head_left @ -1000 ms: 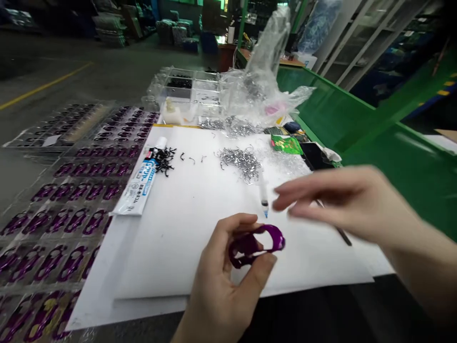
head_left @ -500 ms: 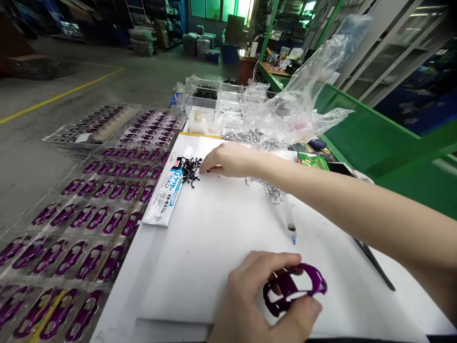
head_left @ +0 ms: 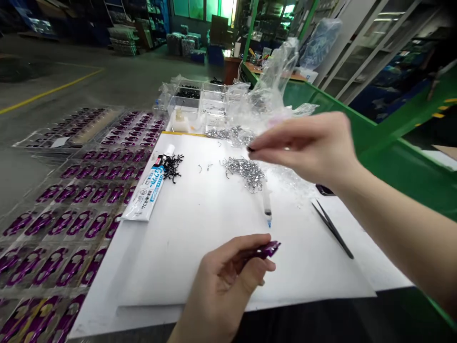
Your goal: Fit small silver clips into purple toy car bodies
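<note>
My left hand grips a glossy purple model-car body shell low over the white sheet; the shell is turned edge-on and my fingers cover most of it. Higher and to the right, my right hand hovers with thumb and fingertips pinched on a small black part, too little of which shows to tell its shape. A heap of small black curved parts lies beside a white-and-blue glue tube. Small silvery parts are scattered below my right hand, near a blue-tipped syringe.
Black tweezers lie on the right of the white sheet. Trays of purple shells fill the left side. A clear compartment box, a small bottle and crumpled plastic bags stand behind. A green rail borders the right.
My right hand has lifted from the black heap and swung right with the small black part. My left hand has tilted the purple shell edge-on. The view has turned right.
</note>
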Available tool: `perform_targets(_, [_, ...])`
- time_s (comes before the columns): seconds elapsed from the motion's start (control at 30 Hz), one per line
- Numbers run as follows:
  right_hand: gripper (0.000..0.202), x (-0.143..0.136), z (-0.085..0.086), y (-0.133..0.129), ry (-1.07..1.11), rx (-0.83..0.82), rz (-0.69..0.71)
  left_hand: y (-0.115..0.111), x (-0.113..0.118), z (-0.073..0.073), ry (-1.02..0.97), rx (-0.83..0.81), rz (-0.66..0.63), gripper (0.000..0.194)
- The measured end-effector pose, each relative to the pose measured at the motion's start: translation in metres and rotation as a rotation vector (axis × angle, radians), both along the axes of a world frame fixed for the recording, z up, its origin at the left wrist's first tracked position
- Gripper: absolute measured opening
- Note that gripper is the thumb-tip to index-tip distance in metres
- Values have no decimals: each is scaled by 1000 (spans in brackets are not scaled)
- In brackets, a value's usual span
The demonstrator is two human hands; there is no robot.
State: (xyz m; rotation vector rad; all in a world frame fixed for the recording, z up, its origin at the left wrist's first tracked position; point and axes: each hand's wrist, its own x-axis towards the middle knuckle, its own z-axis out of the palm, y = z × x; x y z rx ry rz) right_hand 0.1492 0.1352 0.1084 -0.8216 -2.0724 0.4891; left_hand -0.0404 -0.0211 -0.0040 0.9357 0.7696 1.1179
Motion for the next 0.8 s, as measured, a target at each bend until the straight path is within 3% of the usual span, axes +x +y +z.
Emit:
perform_targets(0.07, [25,21,-8,-41,55,32,21,2,-1,-2,-22,35,-15,29])
perform_targets(0.13, [38,31,-22,-77,148,-36,88,3,-2,-1,-32,59,-9,25])
perform_targets(0.2, [39,32,-40,-106,325,-270,76,4,-3,1,-5,82,21,21])
perform_targets(0.33, [27,24,-69,-139,695,-853,-99,5,0,6,133,129,111,31])
perform_targets(0.43, [29,21,-83,-149,812,-1013,-136,5,5,8,195,181,183,34])
perform_targets(0.63, [30,15,-90,-153,816,-949,-204,5,9,6,248,222,217,38])
perform_targets(0.7, [34,14,-86,-154,736,-824,-225,5,7,7,256,197,190,39])
perform_targets(0.8, [44,21,-79,-155,557,-493,-203,4,1,6,234,158,85,28])
